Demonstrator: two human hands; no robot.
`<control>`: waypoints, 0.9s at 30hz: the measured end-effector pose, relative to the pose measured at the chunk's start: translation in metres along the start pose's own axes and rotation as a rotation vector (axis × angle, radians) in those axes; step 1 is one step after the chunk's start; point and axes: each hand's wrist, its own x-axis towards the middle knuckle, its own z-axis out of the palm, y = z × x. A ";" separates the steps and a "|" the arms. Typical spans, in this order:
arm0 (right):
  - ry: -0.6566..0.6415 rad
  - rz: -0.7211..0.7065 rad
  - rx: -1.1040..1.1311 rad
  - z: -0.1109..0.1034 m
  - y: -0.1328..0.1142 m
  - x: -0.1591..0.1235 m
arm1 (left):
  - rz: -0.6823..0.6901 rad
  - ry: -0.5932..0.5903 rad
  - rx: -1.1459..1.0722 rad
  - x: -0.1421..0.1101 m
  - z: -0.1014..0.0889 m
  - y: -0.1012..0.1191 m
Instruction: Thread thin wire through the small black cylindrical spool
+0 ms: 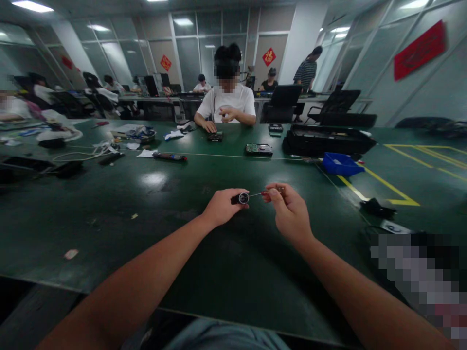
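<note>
In the head view, my left hand (222, 206) is closed around a small black cylindrical part (243, 198), whose round, silver-rimmed end faces me. A screwdriver (263, 193) with a thin metal shaft and a reddish handle is pinched in my right hand (290, 209). Its shaft points left and its tip meets the cylinder's right side; whether it enters the part I cannot tell. Both hands are above the green table (175, 262), near its middle.
Across the table a person in a white shirt (228, 104) handles a small dark device (215, 136). A circuit-board device (259, 149), a blue tray (341, 164) and a long black case (328, 140) lie ahead to the right. A pen-like tool (170, 156) lies ahead left.
</note>
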 end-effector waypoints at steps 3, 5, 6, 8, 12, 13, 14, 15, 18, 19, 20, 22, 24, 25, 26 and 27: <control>0.071 0.129 0.164 0.001 0.010 0.008 | 0.034 -0.019 0.003 0.000 -0.001 0.001; 0.091 0.229 0.345 0.001 0.016 0.011 | 0.034 -0.004 0.016 0.000 -0.002 0.002; 0.096 0.254 0.392 0.002 0.018 0.012 | 0.027 0.007 0.022 0.001 -0.003 0.003; 0.117 0.228 0.373 0.002 0.018 0.010 | 0.010 0.019 0.034 0.001 -0.004 0.004; 0.157 0.051 0.104 0.003 0.007 0.001 | -0.003 0.016 0.046 0.001 -0.004 0.005; 0.152 0.015 0.039 0.003 0.004 -0.001 | -0.003 0.015 0.048 0.001 -0.004 0.006; 0.143 -0.016 -0.015 0.003 0.002 -0.002 | -0.002 0.015 0.047 0.001 -0.003 0.006; 0.130 -0.043 -0.059 0.003 0.000 -0.003 | -0.001 0.016 0.045 0.001 -0.003 0.006; 0.084 -0.089 -0.140 0.003 0.000 -0.005 | 0.006 0.015 0.039 0.000 -0.002 0.005; 0.079 -0.096 -0.159 0.003 0.000 -0.005 | 0.008 0.015 0.039 0.000 -0.002 0.005; 0.076 -0.104 -0.177 0.002 0.000 -0.004 | 0.009 0.015 0.041 0.000 -0.001 0.005; 0.065 -0.121 -0.207 0.002 -0.001 -0.004 | 0.012 0.012 0.052 0.000 -0.001 0.005; 0.040 -0.134 -0.243 0.000 -0.002 -0.003 | 0.017 0.008 0.068 0.001 -0.002 0.005; 0.029 -0.138 -0.272 -0.001 -0.003 -0.002 | 0.021 0.004 0.075 0.001 -0.002 0.004; 0.024 -0.141 -0.306 -0.002 -0.004 -0.002 | 0.023 0.001 0.078 0.001 -0.002 0.004; 0.026 -0.144 -0.342 -0.002 -0.005 -0.002 | 0.023 0.001 0.077 0.001 -0.002 0.004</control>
